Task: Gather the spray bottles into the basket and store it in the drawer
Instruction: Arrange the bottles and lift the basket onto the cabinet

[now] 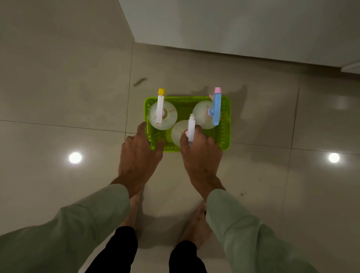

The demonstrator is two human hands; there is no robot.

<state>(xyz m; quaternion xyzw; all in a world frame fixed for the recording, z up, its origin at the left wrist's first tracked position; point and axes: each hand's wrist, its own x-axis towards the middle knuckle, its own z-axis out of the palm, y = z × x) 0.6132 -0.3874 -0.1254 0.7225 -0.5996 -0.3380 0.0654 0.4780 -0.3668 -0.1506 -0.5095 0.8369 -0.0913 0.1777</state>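
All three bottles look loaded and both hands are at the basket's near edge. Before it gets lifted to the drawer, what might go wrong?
1. The left hand and right hand both hold the green basket at its near side only; lifted like that, the far side may sag.
2. The three spray bottles stand tall and upright, and the blue-trigger bottle and yellow-nozzle bottle reach past the rim, so a tilt could topple them.
3. The floor looks glossy and the feet are bare: a possible slip.
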